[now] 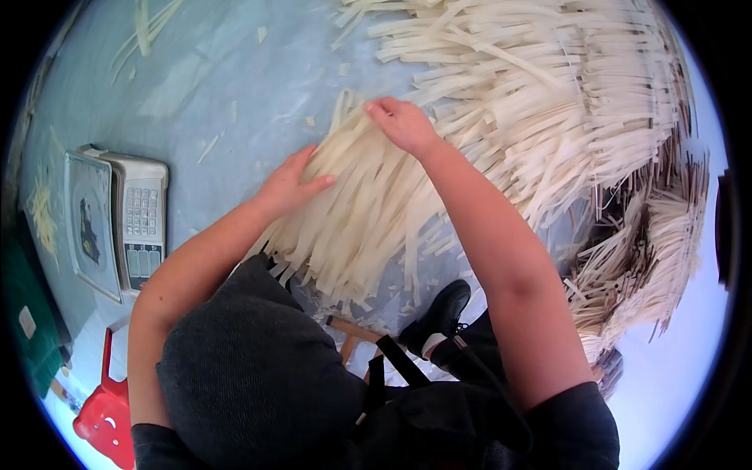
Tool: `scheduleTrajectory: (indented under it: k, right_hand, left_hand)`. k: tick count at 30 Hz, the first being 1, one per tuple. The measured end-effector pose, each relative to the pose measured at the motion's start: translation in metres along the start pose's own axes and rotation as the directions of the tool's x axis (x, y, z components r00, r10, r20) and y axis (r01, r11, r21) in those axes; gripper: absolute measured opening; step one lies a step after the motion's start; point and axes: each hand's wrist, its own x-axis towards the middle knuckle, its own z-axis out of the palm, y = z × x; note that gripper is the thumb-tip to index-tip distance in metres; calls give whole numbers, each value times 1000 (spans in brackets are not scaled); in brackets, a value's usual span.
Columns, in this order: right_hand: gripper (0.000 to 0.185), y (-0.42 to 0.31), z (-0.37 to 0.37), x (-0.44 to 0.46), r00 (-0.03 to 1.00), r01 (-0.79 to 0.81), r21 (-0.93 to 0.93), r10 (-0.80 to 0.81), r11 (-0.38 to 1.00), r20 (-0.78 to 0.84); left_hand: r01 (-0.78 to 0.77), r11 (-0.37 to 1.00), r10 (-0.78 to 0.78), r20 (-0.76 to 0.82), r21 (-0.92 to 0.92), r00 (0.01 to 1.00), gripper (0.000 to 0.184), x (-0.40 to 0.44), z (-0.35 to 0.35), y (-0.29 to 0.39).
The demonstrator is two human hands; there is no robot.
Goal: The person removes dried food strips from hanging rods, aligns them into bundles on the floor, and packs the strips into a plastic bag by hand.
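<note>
Head view, right hand [401, 125] curled at pale strips [364, 196], left hand [291, 186] thumb-spread

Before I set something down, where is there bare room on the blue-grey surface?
The widest patch of blue-grey surface lies between the digital scale and the left hand, with only stray scraps. Crowded: the strip bundle between it and the right hand, and pale strip heaps beyond.
</note>
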Motion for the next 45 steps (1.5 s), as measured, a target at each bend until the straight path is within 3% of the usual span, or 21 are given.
scheduleTrajectory:
  k: [2, 5, 6, 8, 9, 11, 13, 14, 16, 17, 19, 22, 26, 29, 32, 35, 37, 38, 40, 43, 45]
  right_hand:
    - [70, 12, 15, 15, 850, 111, 4, -93, 994, -519]
    - [64, 18, 30, 39, 720, 294, -100, -289, 951, -631]
    - [64, 13, 30, 36, 718, 289, -100, -284, 952, -636]
    - [59, 1, 28, 24, 991, 115, -1, -115, 993, -72]
    - [59, 7, 29, 21, 991, 111, -4, -111, 994, -73]
    - [58, 20, 26, 12, 921, 205, 95, -159, 974, -355]
    - [55, 40, 3, -3, 784, 89, 87, -16, 992, -621]
    - [55, 62, 0, -5, 783, 88, 88, -14, 992, -622]
    - [51, 102, 5, -10, 926, 51, -390, -190, 919, -327]
    - [51, 107, 10, -15, 924, 45, -391, -187, 919, -333]
    - [50, 82, 21, -40, 946, 12, 54, 6, 998, -323]
    - [49, 72, 10, -54, 851, -39, 157, 115, 987, -512]
    - [45, 119, 36, -60, 711, 65, 20, -32, 998, -703]
    - [41, 117, 51, -87, 903, -15, -136, -45, 991, -427]
    - [38, 125, 46, -99, 749, 31, 54, 13, 998, -662]
    - [37, 162, 49, -109, 664, -118, -118, -10, 986, -747]
    - [37, 165, 52, -115, 927, -68, -181, -4, 981, -374]
    - [37, 169, 51, -118, 927, -71, -181, -2, 981, -375]
    - [36, 166, 46, -126, 796, 2, 24, 13, 1000, -605]
    - [35, 173, 52, -124, 674, -14, 33, 34, 999, -738]
    - [35, 170, 53, -109, 689, 14, 28, 11, 1000, -724]
  left_hand:
    - [14, 1000, -14, 9, -5, 1000, 78, 0, 1, 0]
    - [-1, 1000, 2, 33, -30, 999, 73, 0, 0, 11]
    - [-18, 998, 20, 39, -59, 999, 72, -1, 0, 15]
    - [-83, 995, 84, 21, -48, 996, 71, 0, 5, 8]
    - [-141, 989, 141, -2, -38, 990, 70, 0, 7, 5]
    - [-97, 994, 97, -11, -43, 995, 71, -1, 13, -2]
    - [-48, 998, 47, -22, -44, 999, 71, -4, 13, -6]
    - [-45, 999, 44, -23, -25, 999, 71, -4, 12, -7]
    - [-53, 999, 53, -13, -3, 999, 72, -4, 13, -6]
    - [-44, 999, 44, -8, -15, 999, 72, -3, 13, -6]
    - [-32, 999, 32, -2, -31, 999, 72, -3, 16, -7]
    - [-13, 998, 13, -1, -54, 1000, 74, -3, 16, -6]
    - [10, 993, -6, -34, 121, 999, 79, -7, 11, -1]
    - [-13, 993, 17, -36, 117, 999, 80, -9, 13, -3]
    - [-17, 995, 20, -27, 102, 999, 80, -11, 12, -6]
    - [-27, 994, 28, -4, 105, 1000, 80, -12, 11, -5]
    - [-46, 994, 46, 5, 102, 999, 80, -10, 9, -6]
    - [-43, 995, 42, 4, 88, 999, 79, -9, 10, -7]
    - [-40, 996, 39, 8, 75, 999, 79, -10, 9, -10]
    - [-62, 995, 62, 7, 82, 998, 78, -10, 10, -9]
    - [-17, 997, 16, 20, 77, 1000, 78, -10, 9, -6]
